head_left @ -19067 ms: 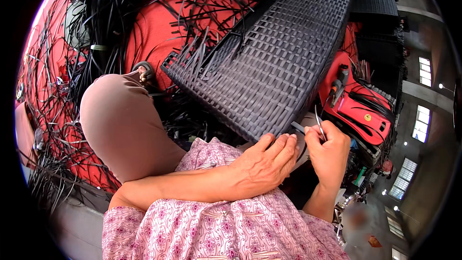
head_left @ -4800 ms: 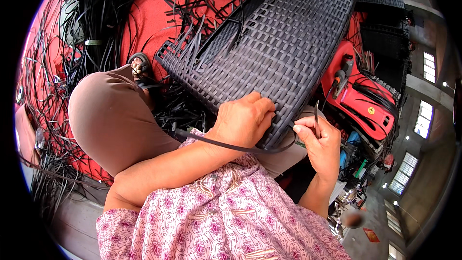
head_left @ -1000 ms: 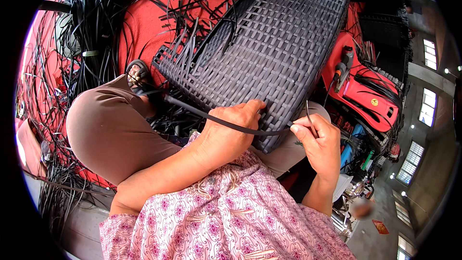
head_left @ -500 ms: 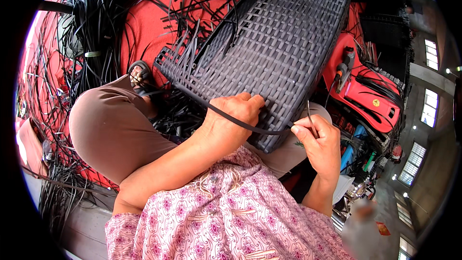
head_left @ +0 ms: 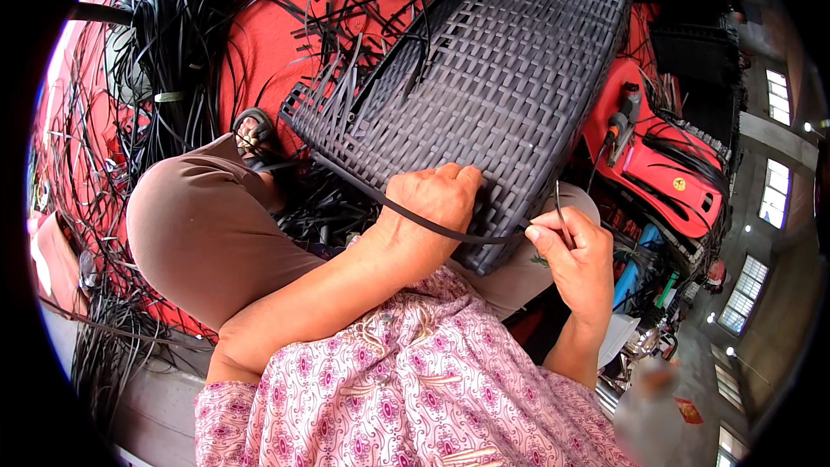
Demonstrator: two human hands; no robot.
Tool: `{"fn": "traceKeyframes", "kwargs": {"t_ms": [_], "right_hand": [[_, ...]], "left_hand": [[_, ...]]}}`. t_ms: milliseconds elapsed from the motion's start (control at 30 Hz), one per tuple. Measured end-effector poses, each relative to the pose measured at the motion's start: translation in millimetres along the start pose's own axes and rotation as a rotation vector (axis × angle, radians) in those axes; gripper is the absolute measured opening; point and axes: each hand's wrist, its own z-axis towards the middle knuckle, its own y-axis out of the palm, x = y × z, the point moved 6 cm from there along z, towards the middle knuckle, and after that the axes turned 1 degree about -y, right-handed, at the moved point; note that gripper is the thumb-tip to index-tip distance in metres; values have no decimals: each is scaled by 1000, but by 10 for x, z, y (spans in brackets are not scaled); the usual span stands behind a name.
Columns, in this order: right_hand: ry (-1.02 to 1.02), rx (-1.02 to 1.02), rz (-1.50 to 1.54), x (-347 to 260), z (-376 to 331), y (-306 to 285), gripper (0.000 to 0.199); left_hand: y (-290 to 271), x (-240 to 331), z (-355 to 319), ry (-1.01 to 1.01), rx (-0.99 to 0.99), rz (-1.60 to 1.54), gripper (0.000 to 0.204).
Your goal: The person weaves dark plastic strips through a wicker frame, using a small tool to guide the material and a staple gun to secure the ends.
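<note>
Across my lap slants a dark grey woven panel (head_left: 510, 95) of flat plastic strips, with loose strip ends at its left corner. My left hand (head_left: 434, 199) is curled into a fist against the panel's near part; its fingertips, and anything in them, are hidden. A long black strip (head_left: 424, 223) leaves the panel's left edge, crosses my left wrist and bends over to my right hand (head_left: 571, 246). There my thumb and forefinger pinch close to the strip's end. From the same grip a slim curved metal tool (head_left: 560, 207) sticks up beside the panel's lower right corner.
Loose black strips (head_left: 164, 52) hang and lie in tangles at the left and over the red cloth (head_left: 259, 43). To the right stands a red plastic stool (head_left: 670, 177) with a pistol-shaped tool (head_left: 621, 121) on it. A blurred person (head_left: 653, 406) is at the lower right.
Both hands and the panel keep nearly the same place, with my left fist a touch further right. The black strip sags a little lower between the hands.
</note>
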Motion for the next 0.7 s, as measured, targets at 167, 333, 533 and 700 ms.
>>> {"fn": "traceKeyframes", "kwargs": {"t_ms": [167, 333, 533, 700], "right_hand": [[3, -12, 0, 15, 1, -3, 16], [34, -20, 12, 1, 9, -6, 16], [-11, -17, -6, -49, 47, -6, 16], [18, -30, 20, 64, 25, -23, 17]], "left_hand": [[47, 45, -8, -41, -136, 129, 21], [-20, -104, 68, -95, -291, -128, 25], [-33, -337, 141, -279, -351, -576, 20], [55, -451, 68, -431, -396, -853, 17]]}}
